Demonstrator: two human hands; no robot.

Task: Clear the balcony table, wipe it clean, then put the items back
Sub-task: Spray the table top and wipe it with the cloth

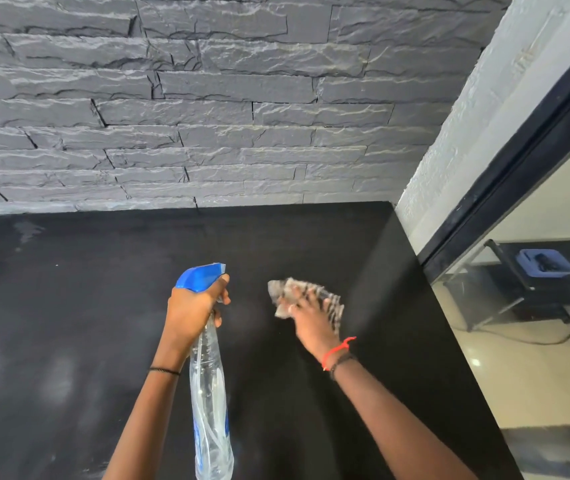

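fingers grip spray bottle (left hand), right hand presses cloth.

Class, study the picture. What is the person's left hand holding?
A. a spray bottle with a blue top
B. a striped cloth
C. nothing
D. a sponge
A: the left hand grips the spray bottle just under its blue top, while the right hand lies on the cloth.

matt black table, clear plastic spray bottle, rough stone wall
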